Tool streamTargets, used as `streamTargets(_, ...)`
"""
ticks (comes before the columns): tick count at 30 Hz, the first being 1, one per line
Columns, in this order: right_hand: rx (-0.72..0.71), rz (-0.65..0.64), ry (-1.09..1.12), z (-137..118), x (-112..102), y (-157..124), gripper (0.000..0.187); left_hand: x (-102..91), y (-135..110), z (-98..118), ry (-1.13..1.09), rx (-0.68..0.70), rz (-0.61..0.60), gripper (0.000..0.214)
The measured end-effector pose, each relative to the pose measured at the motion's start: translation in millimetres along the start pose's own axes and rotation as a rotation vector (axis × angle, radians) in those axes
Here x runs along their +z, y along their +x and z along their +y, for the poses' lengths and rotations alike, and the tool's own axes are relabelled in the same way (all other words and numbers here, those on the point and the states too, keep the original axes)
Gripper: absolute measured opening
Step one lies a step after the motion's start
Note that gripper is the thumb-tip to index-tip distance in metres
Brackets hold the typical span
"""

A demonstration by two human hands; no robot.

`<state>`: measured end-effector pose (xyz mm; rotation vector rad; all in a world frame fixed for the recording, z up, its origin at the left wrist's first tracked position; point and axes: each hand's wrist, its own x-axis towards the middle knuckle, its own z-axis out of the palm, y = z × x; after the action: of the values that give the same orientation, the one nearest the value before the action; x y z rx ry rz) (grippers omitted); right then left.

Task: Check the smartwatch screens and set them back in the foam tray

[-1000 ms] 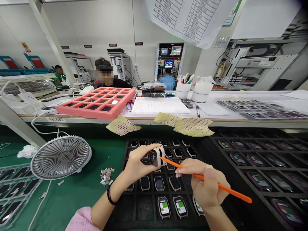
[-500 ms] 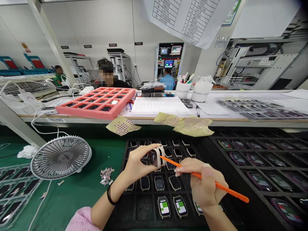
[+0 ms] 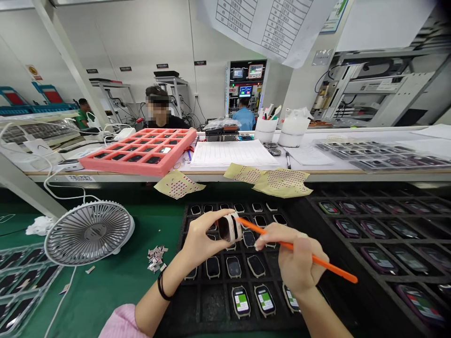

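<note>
Between the thumb and fingers of my left hand (image 3: 201, 237) is a smartwatch (image 3: 225, 229) with a pale case, held on edge above the tray. My right hand (image 3: 299, 256) is closed round a thin orange stick (image 3: 333, 267), gripped like a pen. The stick's tip meets or nearly meets the side of the watch; contact is too fine to tell. Below both hands lies a black compartment tray (image 3: 213, 305) of pale-cased watches. Several in its front row, such as one watch (image 3: 241, 301), show lit green and white screens.
A grey fan (image 3: 89, 232) stands left, beside a pile of small scraps (image 3: 157, 258). Another black tray (image 3: 373, 286) of watches lies right. On the shelf ahead are a pink foam tray (image 3: 141, 152), papers (image 3: 232, 154) and a pen cup (image 3: 266, 130). A person (image 3: 158, 110) sits opposite.
The watch has turned a little in my left hand, and its screen now looks dark. The stick's tip has shifted up towards the top of the watch's side.
</note>
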<state>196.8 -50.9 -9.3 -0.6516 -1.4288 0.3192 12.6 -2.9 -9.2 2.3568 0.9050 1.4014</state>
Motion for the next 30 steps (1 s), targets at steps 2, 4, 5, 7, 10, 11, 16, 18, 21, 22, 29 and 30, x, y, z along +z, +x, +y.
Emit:
streamTargets(2,0.021,0.016,0.017,3.9,0.8,3.5,0.041,-0.5,1.5,0.3,0.027,0.026,0.006,0.041)
streamTargets(4,0.120,-0.025,-0.035,6.4,6.2,7.5,0.031,-0.8,2.4,-0.2,0.088,0.044,0.027,0.041)
streamTargets(5,0.186,-0.069,-0.074,7.2,10.4,9.5,0.026,-0.8,2.5,-0.8,0.119,0.046,0.035,0.041)
streamTargets(7,0.284,-0.166,-0.123,8.5,20.2,12.5,0.023,-0.2,2.0,-2.1,0.163,0.043,0.047,0.042)
streamTargets(10,0.360,-0.272,-0.125,12.3,30.8,14.2,0.033,1.6,0.1,-3.8,0.171,0.049,0.037,0.042)
streamTargets(11,0.391,-0.296,-0.099,14.2,32.1,14.4,0.034,2.2,-0.5,-4.0,0.162,0.052,0.029,0.042)
streamTargets(16,0.593,-0.334,0.192,20.3,28.0,17.1,0.038,2.1,-0.9,-0.6,0.072,0.028,-0.020,0.047)
streamTargets(18,0.632,-0.320,0.279,19.2,26.4,19.2,0.040,0.2,-0.2,1.6,0.032,0.005,-0.043,0.050)
streamTargets(21,0.660,-0.299,0.326,15.9,25.8,21.7,0.041,-2.8,0.8,4.0,-0.005,-0.014,-0.064,0.051)
streamTargets(22,0.667,-0.292,0.329,15.1,25.7,22.2,0.042,-3.6,1.0,4.5,-0.012,-0.016,-0.067,0.051)
streamTargets(29,0.703,-0.277,0.330,16.8,23.3,20.6,0.043,-4.6,1.4,6.1,-0.040,-0.014,-0.079,0.047)
streamTargets(30,0.713,-0.268,0.341,17.5,23.4,19.8,0.041,-4.5,1.4,6.4,-0.041,-0.009,-0.075,0.046)
